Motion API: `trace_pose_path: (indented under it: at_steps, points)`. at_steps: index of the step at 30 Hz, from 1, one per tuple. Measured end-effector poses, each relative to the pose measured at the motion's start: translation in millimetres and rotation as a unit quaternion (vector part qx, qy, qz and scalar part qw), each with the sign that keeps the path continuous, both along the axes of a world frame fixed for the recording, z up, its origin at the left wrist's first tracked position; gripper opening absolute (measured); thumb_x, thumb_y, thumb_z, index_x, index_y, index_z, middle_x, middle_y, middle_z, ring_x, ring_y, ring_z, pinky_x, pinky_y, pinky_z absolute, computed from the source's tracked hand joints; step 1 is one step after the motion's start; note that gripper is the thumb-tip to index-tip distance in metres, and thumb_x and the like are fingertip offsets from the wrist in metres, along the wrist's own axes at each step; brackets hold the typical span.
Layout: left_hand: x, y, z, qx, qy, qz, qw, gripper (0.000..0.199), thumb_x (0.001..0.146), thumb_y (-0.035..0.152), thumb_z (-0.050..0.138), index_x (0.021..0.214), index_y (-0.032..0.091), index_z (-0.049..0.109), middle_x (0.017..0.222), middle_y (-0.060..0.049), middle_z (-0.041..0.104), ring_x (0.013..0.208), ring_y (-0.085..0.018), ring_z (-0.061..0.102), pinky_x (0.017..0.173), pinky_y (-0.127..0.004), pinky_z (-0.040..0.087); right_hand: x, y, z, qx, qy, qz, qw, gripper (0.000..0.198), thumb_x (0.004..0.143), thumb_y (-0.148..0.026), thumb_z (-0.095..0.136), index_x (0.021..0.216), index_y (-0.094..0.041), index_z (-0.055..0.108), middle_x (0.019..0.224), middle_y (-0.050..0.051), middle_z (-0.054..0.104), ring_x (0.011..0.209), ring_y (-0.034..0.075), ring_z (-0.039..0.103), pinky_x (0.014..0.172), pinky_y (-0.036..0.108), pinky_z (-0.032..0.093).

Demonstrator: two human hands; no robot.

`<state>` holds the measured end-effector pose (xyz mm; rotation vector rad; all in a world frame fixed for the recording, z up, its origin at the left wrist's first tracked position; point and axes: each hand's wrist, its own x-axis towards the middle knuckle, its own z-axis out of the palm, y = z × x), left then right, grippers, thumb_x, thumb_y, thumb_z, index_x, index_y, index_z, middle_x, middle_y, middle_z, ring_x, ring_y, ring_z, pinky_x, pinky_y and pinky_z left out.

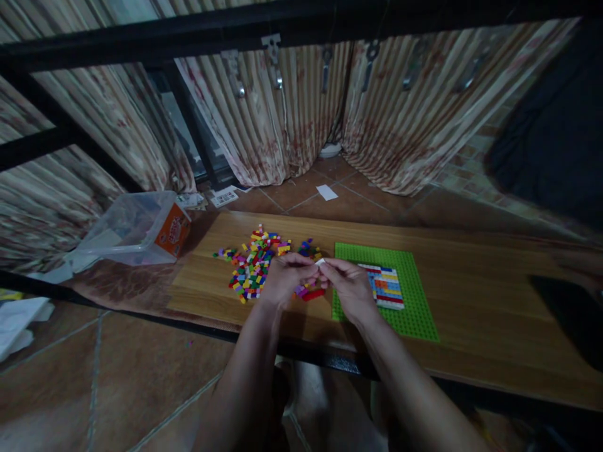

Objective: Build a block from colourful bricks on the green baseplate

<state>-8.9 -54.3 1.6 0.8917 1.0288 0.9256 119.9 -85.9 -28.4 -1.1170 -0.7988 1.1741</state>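
Mostly, striped curtains point(292, 119) with reddish patches fill the far side of a dim room, hanging in folds behind a dark frame point(301, 30) that crosses the top and left. Below them spreads a brown tiled floor point(51, 383) with pale joints. Across it stretches a long, low bench point(490, 289) with a wood-grain top and a dark near edge; a black flat object point(563, 307) lies at its right end. Left of the bench sits a clear plastic box point(127, 220) with an orange label. Right of centre, a bright green studded baseplate point(417, 307) lies flat on the bench. To its left, small bricks point(257, 267) are heaped loosely in red, yellow, blue, green, white, orange and purple. The left hand point(288, 273) is at the near right side of that heap, and the right hand point(351, 282) is over the left part of the baseplate. On the baseplate, partly hidden by the right hand, is a brick panel point(390, 289) in rows of white, red, blue, yellow and orange. A long red piece point(314, 294) lies just left of the baseplate. Smallest is a white brick point(320, 262), raised between the hands, the grip of each closed on it at the fingertips; its studs are too small to make out.
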Motion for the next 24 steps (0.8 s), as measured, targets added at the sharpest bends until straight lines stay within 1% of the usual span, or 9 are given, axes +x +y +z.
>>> trace_pose_path:
  at_steps: [3, 6, 9, 11, 13, 15, 18, 21, 24]
  points:
    - [-4, 1, 1.7, -0.035, -0.023, 0.001, 0.999, 0.032, 0.048, 0.02, 0.088, 0.07, 0.011, 0.066, 0.063, -0.003, 0.069, 0.059, -0.013, 0.066, 0.061, -0.023, 0.054, 3, -1, -1, 0.009, -0.05, 0.013, 0.999, 0.028, 0.068, -0.043, 0.075, 0.084, -0.02, 0.074, 0.064, 0.0, 0.069, 0.056, 0.014, 0.061, 0.054, 0.027, 0.051]
    - [-9, 4, 1.0, -0.004, -0.021, 0.03, 0.999, 0.028, 0.053, 0.021, 0.085, 0.071, 0.011, 0.066, 0.062, -0.001, 0.067, 0.058, -0.011, 0.064, 0.06, -0.022, 0.053, 7, -3, -5, 0.024, -0.193, 0.013, 0.981, 0.023, 0.077, -0.039, 0.067, 0.088, -0.02, 0.074, 0.072, 0.002, 0.072, 0.062, 0.017, 0.064, 0.059, 0.03, 0.052]
    - [-14, 8, 0.2, 0.038, 0.006, 0.062, 0.997, 0.026, 0.058, 0.025, 0.083, 0.072, 0.013, 0.064, 0.061, 0.001, 0.065, 0.056, -0.009, 0.062, 0.059, -0.021, 0.052, 9, -5, -9, 0.053, -0.389, -0.001, 0.92, 0.016, 0.081, -0.028, 0.061, 0.088, -0.022, 0.074, 0.087, 0.006, 0.074, 0.078, 0.021, 0.067, 0.074, 0.034, 0.053]
    - [-16, 10, 0.1, 0.042, 0.025, 0.057, 0.997, 0.025, 0.062, 0.026, 0.081, 0.074, 0.013, 0.063, 0.061, 0.001, 0.065, 0.056, -0.009, 0.062, 0.059, -0.021, 0.052, 9, -6, -11, 0.069, -0.474, 0.003, 0.878, 0.017, 0.081, -0.022, 0.059, 0.089, -0.021, 0.073, 0.093, 0.008, 0.073, 0.086, 0.022, 0.067, 0.082, 0.036, 0.051]
    - [-17, 11, 0.2, 0.043, 0.05, 0.046, 0.997, 0.02, 0.067, 0.025, 0.077, 0.075, 0.014, 0.062, 0.06, 0.001, 0.065, 0.055, -0.01, 0.061, 0.057, -0.021, 0.051, 9, -8, -11, 0.073, -0.507, 0.016, 0.859, 0.021, 0.083, -0.021, 0.057, 0.097, -0.019, 0.072, 0.098, 0.011, 0.072, 0.088, 0.023, 0.067, 0.084, 0.036, 0.051]
    - [-16, 11, -0.1, 0.048, 0.08, 0.041, 0.995, 0.014, 0.072, 0.024, 0.071, 0.074, 0.014, 0.061, 0.059, 0.001, 0.064, 0.054, -0.01, 0.061, 0.054, -0.019, 0.049, 13, -9, -6, 0.075, -0.518, 0.014, 0.852, 0.026, 0.084, -0.023, 0.055, 0.104, -0.018, 0.071, 0.102, 0.011, 0.071, 0.087, 0.022, 0.067, 0.082, 0.036, 0.052]
    - [-14, 12, -1.2, 0.065, 0.106, 0.037, 0.992, 0.013, 0.079, 0.023, 0.064, 0.071, 0.014, 0.059, 0.059, 0.001, 0.063, 0.053, -0.009, 0.06, 0.052, -0.019, 0.048, 29, -13, 5, 0.08, -0.535, -0.018, 0.841, 0.024, 0.085, -0.029, 0.055, 0.098, -0.019, 0.072, 0.095, 0.009, 0.072, 0.084, 0.022, 0.067, 0.08, 0.037, 0.051]
    - [-15, 13, -1.7, 0.09, 0.119, 0.029, 0.988, 0.019, 0.082, 0.026, 0.061, 0.067, 0.014, 0.058, 0.059, 0.0, 0.063, 0.053, -0.01, 0.06, 0.053, -0.021, 0.048, 54, -18, 19, 0.058, -0.527, -0.043, 0.847, 0.025, 0.085, -0.035, 0.056, 0.093, -0.019, 0.073, 0.089, 0.008, 0.073, 0.076, 0.021, 0.067, 0.075, 0.035, 0.051]
    - [-16, 13, -0.7, 0.102, 0.139, 0.001, 0.985, 0.021, 0.084, 0.026, 0.06, 0.067, 0.014, 0.061, 0.059, 0.0, 0.063, 0.051, -0.01, 0.059, 0.052, -0.02, 0.047, 75, -26, 27, 0.025, -0.533, -0.016, 0.846, 0.025, 0.084, -0.038, 0.058, 0.092, -0.021, 0.074, 0.085, 0.005, 0.074, 0.072, 0.02, 0.067, 0.071, 0.034, 0.051]
